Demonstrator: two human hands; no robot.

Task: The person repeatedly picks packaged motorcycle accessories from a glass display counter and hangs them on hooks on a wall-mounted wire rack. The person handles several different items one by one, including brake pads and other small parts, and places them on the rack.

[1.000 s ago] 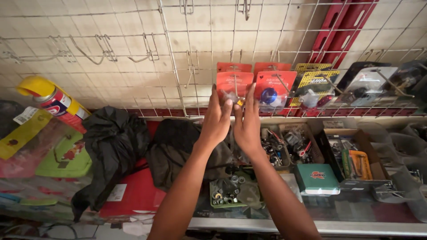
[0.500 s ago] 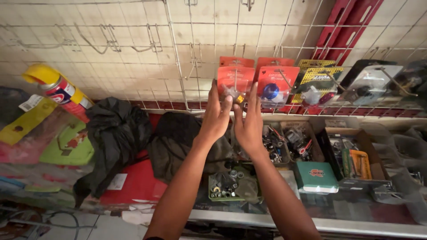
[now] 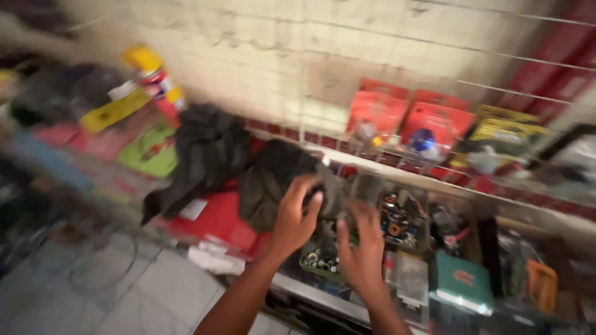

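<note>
The picture is motion-blurred. My left hand (image 3: 295,217) is low over the shelf with its fingers spread, fingertips at the edge of a dark crumpled cloth (image 3: 264,180). Beside it, my right hand (image 3: 363,248) hovers with fingers apart over a small green tray of metal parts (image 3: 313,260) and the compartments of small hardware (image 3: 397,220) behind it. I see nothing held in either hand. Two red blister packs (image 3: 375,115) hang on the wire rack above the hands.
A second dark cloth (image 3: 205,155) lies to the left on red sheets (image 3: 214,220). A spray can with a yellow cap (image 3: 155,77) leans at far left. A green box (image 3: 462,282) and an orange tool (image 3: 540,282) sit right. Tiled floor (image 3: 124,285) shows below.
Both hands have dropped from the red blister packs on the rack down to the shelf's cloth and parts tray. The camera has swung left and down, which blurs the view.
</note>
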